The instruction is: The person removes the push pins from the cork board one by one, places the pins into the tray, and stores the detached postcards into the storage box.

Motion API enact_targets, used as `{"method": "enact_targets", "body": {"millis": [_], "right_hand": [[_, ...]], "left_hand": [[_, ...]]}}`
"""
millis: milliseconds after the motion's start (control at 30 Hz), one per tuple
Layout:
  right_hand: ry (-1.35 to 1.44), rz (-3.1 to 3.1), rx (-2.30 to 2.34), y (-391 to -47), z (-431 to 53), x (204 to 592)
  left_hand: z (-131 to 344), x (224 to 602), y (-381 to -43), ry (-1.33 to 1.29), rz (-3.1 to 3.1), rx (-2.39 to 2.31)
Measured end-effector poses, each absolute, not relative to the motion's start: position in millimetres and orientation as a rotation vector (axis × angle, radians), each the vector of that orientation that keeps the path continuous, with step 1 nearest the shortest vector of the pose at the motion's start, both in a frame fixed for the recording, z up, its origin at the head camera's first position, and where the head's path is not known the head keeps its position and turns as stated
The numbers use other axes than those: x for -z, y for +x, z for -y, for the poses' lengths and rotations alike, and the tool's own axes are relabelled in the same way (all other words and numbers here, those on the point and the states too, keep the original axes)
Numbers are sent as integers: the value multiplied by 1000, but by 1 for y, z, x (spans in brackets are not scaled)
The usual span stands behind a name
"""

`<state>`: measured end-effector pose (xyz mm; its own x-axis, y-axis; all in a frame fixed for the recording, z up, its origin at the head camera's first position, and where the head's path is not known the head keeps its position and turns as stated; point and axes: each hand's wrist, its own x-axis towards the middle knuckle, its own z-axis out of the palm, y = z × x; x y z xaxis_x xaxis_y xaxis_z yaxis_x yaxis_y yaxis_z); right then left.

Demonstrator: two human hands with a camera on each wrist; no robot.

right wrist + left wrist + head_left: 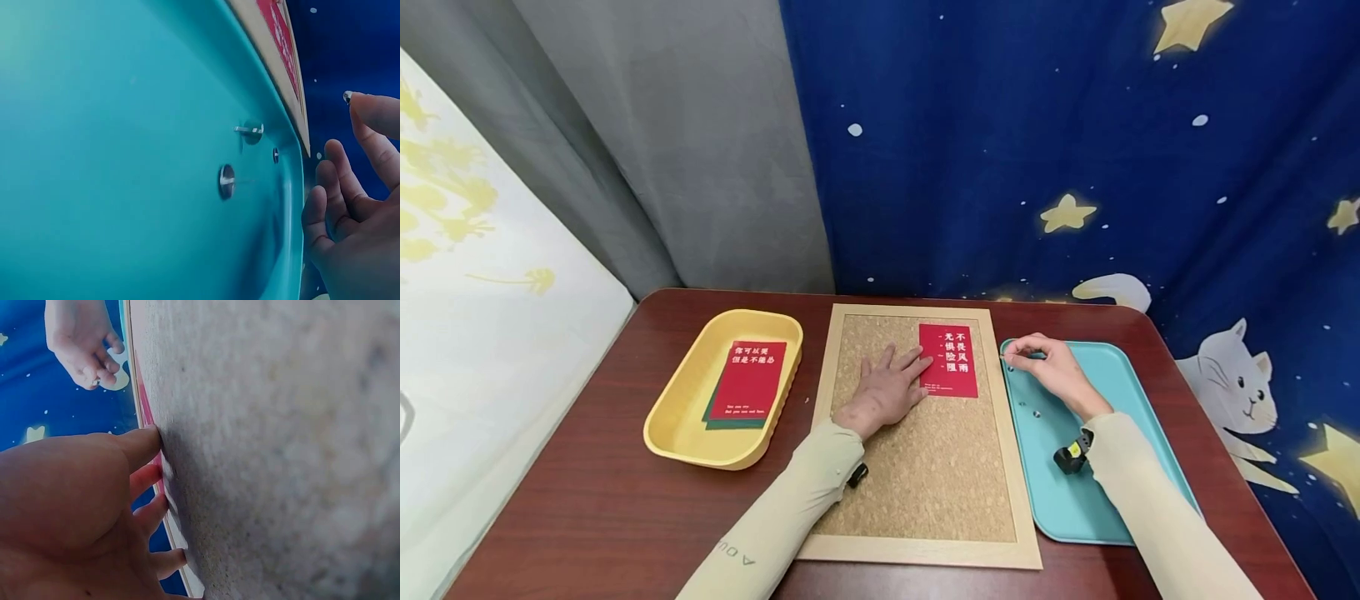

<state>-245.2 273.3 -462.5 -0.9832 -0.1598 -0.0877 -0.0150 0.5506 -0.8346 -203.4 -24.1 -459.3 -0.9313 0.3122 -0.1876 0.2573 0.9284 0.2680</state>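
My left hand (887, 392) lies spread on the cork board (940, 483), its fingertips on the left edge of a red card (949, 361) with white lettering. The card sits at the board's upper right. In the left wrist view the fingers (150, 515) look extended against the surface. My right hand (1051, 367) is raised over the upper left corner of the blue tray (1120, 433). Between its thumb and index finger it pinches a small metal thumbtack (348, 97), mostly hidden by the fingertips. Below, more thumbtacks (227, 181) lie in the tray.
A yellow basket (688, 442) on the left holds another red card (751, 379) over a dark green one (730, 424). The board's wooden frame (925, 552) stands close beside the tray on the brown table (587, 500). Curtains (940, 167) hang behind the table.
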Motion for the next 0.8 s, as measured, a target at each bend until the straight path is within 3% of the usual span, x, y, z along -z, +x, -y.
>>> {"method": "enact_targets", "body": {"millis": [800], "right_hand": [[-148, -2711, 1301, -234, -291, 471]], "left_hand": [[25, 460, -203, 435, -2852, -360]]}}
